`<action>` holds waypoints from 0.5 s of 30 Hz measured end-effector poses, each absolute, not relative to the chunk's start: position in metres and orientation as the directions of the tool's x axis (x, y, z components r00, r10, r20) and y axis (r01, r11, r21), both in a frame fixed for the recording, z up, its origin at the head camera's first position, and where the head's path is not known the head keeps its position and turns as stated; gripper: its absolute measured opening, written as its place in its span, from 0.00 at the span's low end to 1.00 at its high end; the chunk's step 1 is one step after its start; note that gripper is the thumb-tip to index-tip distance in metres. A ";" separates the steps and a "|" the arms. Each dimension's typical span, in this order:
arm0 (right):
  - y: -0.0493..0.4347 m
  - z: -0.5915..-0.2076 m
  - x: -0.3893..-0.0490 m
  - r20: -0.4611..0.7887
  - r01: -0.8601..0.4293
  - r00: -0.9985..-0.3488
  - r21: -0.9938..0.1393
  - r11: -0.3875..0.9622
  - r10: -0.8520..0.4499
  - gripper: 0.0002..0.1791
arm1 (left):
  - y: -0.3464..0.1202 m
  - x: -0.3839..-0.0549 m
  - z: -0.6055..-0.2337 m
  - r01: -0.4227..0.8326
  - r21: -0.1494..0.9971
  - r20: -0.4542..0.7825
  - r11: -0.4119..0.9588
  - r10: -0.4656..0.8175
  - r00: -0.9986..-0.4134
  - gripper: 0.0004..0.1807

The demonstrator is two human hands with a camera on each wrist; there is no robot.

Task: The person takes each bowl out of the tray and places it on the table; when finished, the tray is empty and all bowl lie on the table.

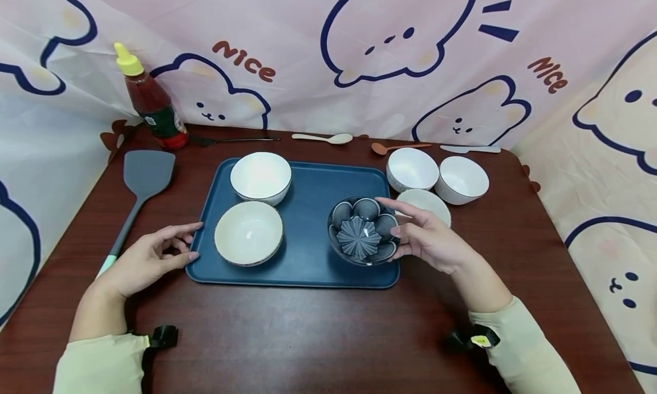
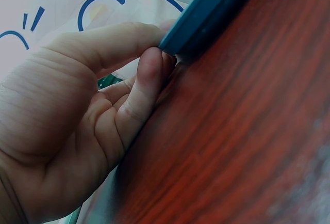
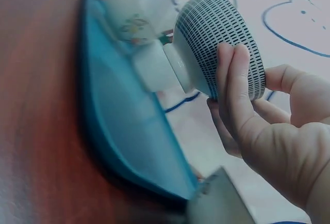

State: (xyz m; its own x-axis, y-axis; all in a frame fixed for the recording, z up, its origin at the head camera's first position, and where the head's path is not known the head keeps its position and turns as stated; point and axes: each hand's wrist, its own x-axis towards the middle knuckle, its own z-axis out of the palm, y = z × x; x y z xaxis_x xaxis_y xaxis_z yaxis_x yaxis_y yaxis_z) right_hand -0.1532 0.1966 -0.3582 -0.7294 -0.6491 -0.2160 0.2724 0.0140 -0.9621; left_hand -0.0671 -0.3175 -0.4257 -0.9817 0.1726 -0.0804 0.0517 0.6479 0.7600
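Note:
A dark blue bowl (image 1: 360, 240) with a petal pattern inside is held at its right side by my right hand (image 1: 431, 237). In the right wrist view the bowl (image 3: 219, 43) shows a dashed outer pattern and hangs tilted, apart from the blue tray (image 3: 129, 136). My left hand (image 1: 154, 254) holds the left edge of the tray (image 1: 308, 274), with thumb and forefinger at the rim in the left wrist view. On the tray's left half are a white bowl (image 1: 260, 177) and, nearer, a cream bowl (image 1: 248, 234).
Right of the tray are a white bowl (image 1: 412, 170), another white bowl (image 1: 463, 180) and a pale dish (image 1: 428, 206), partly behind my hand. Left stand a spatula (image 1: 149, 174) and a sauce bottle (image 1: 156, 109). A fork, spoons and a knife (image 1: 469, 149) line the back.

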 end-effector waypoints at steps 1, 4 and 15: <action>0.200 -0.357 -0.153 -0.200 0.267 -0.733 -0.964 -0.004 -0.650 0.32 | -0.317 -0.067 -0.426 0.052 0.761 -0.080 0.646 0.172 -0.982 0.29; 0.211 -0.352 -0.153 -0.156 0.241 -0.745 -0.969 -0.044 -0.649 0.31 | -0.317 -0.066 -0.427 0.057 0.759 -0.075 0.649 0.173 -0.982 0.29; 0.257 -0.329 -0.152 -0.053 0.166 -0.786 -0.978 -0.128 -0.616 0.30 | -0.319 -0.067 -0.427 0.049 0.762 -0.081 0.646 0.169 -0.982 0.29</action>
